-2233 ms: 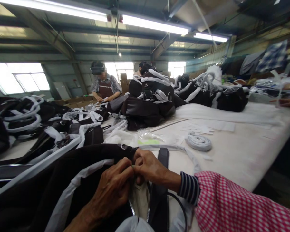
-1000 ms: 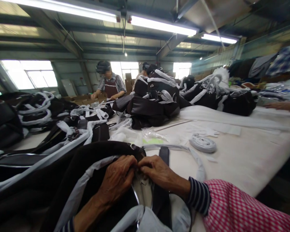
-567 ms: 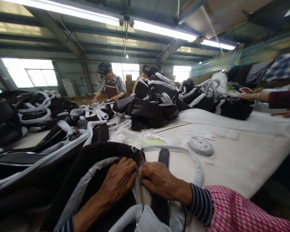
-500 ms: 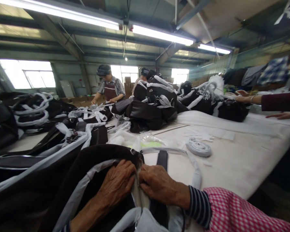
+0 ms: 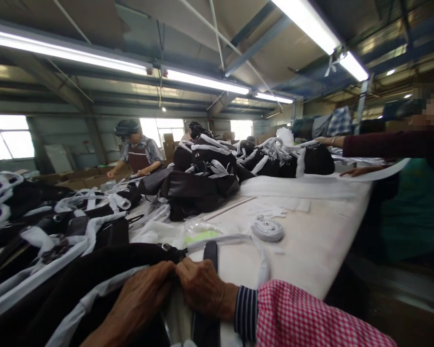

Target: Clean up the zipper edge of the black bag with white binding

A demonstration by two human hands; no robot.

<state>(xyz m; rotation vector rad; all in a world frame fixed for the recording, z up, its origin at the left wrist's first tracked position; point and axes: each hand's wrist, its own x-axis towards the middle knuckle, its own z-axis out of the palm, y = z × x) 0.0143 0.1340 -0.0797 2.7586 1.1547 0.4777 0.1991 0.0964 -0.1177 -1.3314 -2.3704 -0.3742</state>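
A black bag [image 5: 94, 270] with handles wrapped in white paper lies in front of me on the table. My left hand [image 5: 139, 301] and my right hand [image 5: 202, 289] meet at the bag's open top, fingers pinched on its edge near a metal ring [image 5: 165, 247]. A black strap [image 5: 210, 253] runs under my right hand. My right sleeve [image 5: 311, 320] is pink checked with a striped cuff.
Piles of black bags [image 5: 198, 180] with white-wrapped handles cover the white table [image 5: 311, 241]. A coiled white strap [image 5: 267, 230] lies near the middle. One person [image 5: 135, 152] works at the far end; another person's arm [image 5: 379, 144] reaches in from the right.
The view has swung right and up. My hands stay together on the bag's opening, lower in frame. The person at the right has come into view with an arm over the table.
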